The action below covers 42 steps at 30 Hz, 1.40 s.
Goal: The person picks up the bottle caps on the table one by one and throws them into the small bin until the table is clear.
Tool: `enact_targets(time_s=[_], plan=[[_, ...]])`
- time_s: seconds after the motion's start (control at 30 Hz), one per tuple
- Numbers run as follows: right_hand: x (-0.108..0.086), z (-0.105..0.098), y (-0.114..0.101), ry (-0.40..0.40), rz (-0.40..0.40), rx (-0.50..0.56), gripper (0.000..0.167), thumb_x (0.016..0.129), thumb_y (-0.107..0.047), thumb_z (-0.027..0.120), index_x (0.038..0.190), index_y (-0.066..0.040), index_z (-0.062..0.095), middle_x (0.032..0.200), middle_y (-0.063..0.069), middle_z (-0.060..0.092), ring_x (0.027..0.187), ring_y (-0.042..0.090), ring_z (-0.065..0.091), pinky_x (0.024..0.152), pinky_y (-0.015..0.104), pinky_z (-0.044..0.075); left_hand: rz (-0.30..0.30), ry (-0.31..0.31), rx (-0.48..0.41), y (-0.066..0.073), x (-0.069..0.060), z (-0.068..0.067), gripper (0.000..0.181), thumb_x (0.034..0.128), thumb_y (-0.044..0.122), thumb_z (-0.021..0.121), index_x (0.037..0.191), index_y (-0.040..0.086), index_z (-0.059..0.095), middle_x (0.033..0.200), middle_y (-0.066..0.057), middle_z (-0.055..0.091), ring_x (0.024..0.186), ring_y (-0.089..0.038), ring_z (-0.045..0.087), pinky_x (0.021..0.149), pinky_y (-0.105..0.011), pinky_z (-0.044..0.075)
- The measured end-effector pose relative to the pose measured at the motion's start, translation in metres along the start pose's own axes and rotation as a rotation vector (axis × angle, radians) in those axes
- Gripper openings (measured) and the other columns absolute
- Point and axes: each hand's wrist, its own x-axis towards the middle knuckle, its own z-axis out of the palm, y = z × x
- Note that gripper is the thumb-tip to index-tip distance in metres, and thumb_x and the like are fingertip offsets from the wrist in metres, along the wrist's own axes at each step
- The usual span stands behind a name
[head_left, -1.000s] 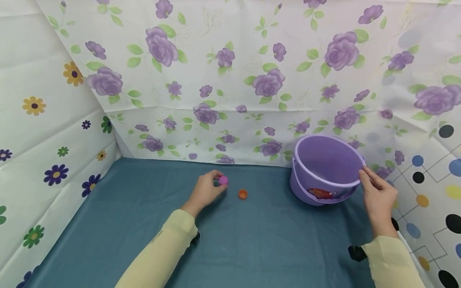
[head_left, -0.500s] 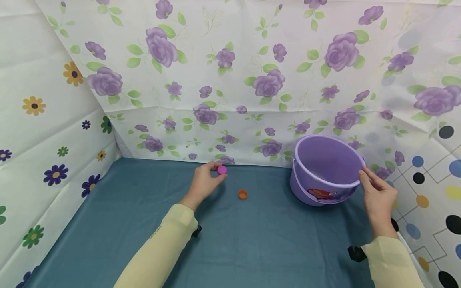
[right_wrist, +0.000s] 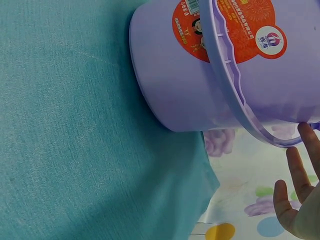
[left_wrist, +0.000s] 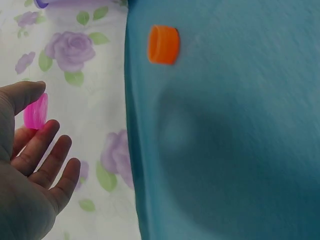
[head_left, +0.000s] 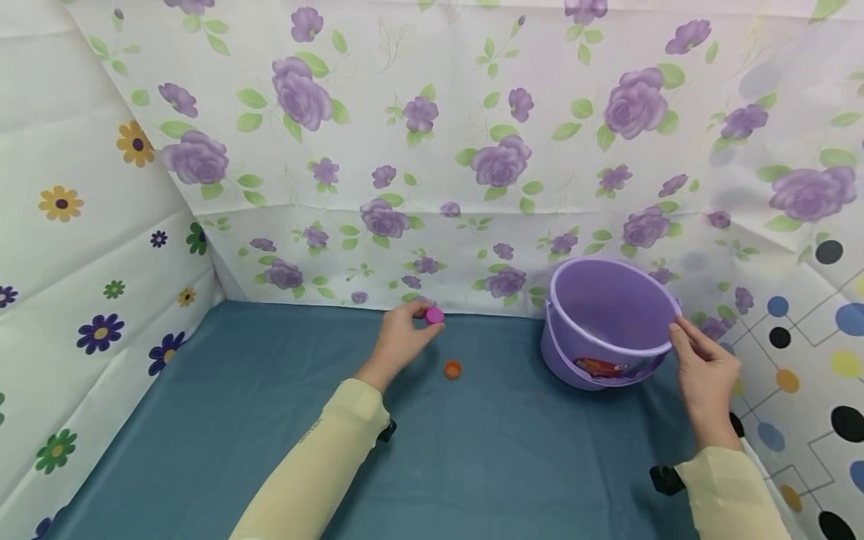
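Between thumb and fingers my left hand pinches a pink bottle cap, raised above the cloth near its back edge. In the left wrist view the pink cap is seen from its side. An orange bottle cap lies on the cloth, a little nearer and to the right of that hand. At the right stands a purple bucket, upright, its handle hanging down the front. My right hand grips the bucket's right rim with thumb and fingers. In the right wrist view the thumb is out of sight.
A blue-green cloth covers the table surface. Behind it rises a white sheet with purple roses. Flower-printed sheeting bounds the left, and dotted sheeting stands close to the bucket on the right.
My left hand, with the pink cap, has moved farther back, then to the right. The right hand stays on the bucket's rim. The head view has shifted slightly.
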Motion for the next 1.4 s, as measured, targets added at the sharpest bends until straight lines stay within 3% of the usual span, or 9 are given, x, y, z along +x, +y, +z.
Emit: enact_targets(time_s=[0.23, 0.4, 0.57, 0.83, 1.0, 1.2, 1.4], plan=[[0.000, 0.001, 0.001, -0.001, 0.000, 0.011, 0.041, 0.075, -0.041, 0.075, 0.112, -0.023, 0.070, 0.092, -0.027, 0.067, 0.082, -0.009, 0.060, 0.061, 0.005, 0.043, 0.030, -0.056, -0.031, 0.019, 0.006, 0.013, 0.030, 0.0814, 0.037, 0.071, 0.108, 0.025, 0.065, 0.100, 0.009, 0.064, 0.097, -0.015, 0.061, 0.083, -0.033, 0.051], [0.003, 0.000, 0.001, 0.004, -0.002, 0.005, 0.042, 0.075, -0.042, 0.074, 0.112, -0.024, 0.070, 0.089, -0.027, 0.067, 0.083, -0.009, 0.060, 0.063, 0.004, 0.043, 0.045, -0.093, -0.029, 0.042, 0.011, 0.020, 0.032, 0.0830, 0.039, 0.069, 0.112, 0.026, 0.063, 0.105, 0.008, 0.064, 0.101, -0.014, 0.060, 0.085, -0.034, 0.051], [0.001, -0.001, 0.000, 0.005, -0.005, -0.006, 0.042, 0.075, -0.042, 0.074, 0.112, -0.023, 0.070, 0.088, -0.028, 0.066, 0.081, -0.009, 0.060, 0.059, 0.005, 0.043, 0.056, -0.082, -0.035, 0.064, 0.015, 0.031, 0.032, 0.0828, 0.040, 0.069, 0.112, 0.028, 0.064, 0.108, 0.008, 0.065, 0.099, -0.007, 0.060, 0.081, -0.030, 0.052], [-0.010, 0.000, -0.014, 0.007, -0.040, 0.033, 0.039, 0.077, -0.036, 0.075, 0.111, -0.018, 0.071, 0.083, -0.028, 0.066, 0.077, -0.008, 0.060, 0.057, 0.006, 0.044, 0.118, -0.114, -0.083, 0.103, 0.019, 0.053, 0.034, 0.0833, 0.039, 0.068, 0.115, 0.027, 0.064, 0.110, 0.009, 0.065, 0.104, -0.009, 0.059, 0.085, -0.031, 0.051], [-0.010, -0.001, -0.016, 0.004, -0.026, 0.049, 0.038, 0.077, -0.035, 0.075, 0.111, -0.017, 0.071, 0.084, -0.027, 0.067, 0.077, -0.007, 0.060, 0.057, 0.006, 0.043, 0.159, -0.079, -0.145, 0.121, 0.020, 0.066, 0.034, 0.0815, 0.039, 0.070, 0.112, 0.025, 0.065, 0.104, 0.010, 0.066, 0.101, -0.012, 0.060, 0.084, -0.031, 0.051], [-0.009, -0.001, -0.015, 0.004, -0.032, 0.043, 0.038, 0.077, -0.036, 0.075, 0.111, -0.018, 0.071, 0.084, -0.027, 0.067, 0.076, -0.007, 0.061, 0.056, 0.006, 0.043, 0.253, -0.044, -0.205, 0.141, 0.021, 0.082, 0.033, 0.0819, 0.037, 0.070, 0.111, 0.023, 0.065, 0.100, 0.013, 0.065, 0.096, -0.004, 0.060, 0.087, -0.028, 0.051], [-0.004, 0.000, -0.008, 0.001, -0.042, 0.022, 0.039, 0.077, -0.037, 0.074, 0.111, -0.019, 0.071, 0.084, -0.028, 0.066, 0.079, -0.008, 0.061, 0.059, 0.005, 0.044, 0.289, -0.053, -0.221, 0.161, 0.020, 0.095, 0.036, 0.0818, 0.036, 0.071, 0.114, 0.022, 0.063, 0.104, 0.010, 0.066, 0.092, -0.009, 0.062, 0.074, -0.015, 0.050]])
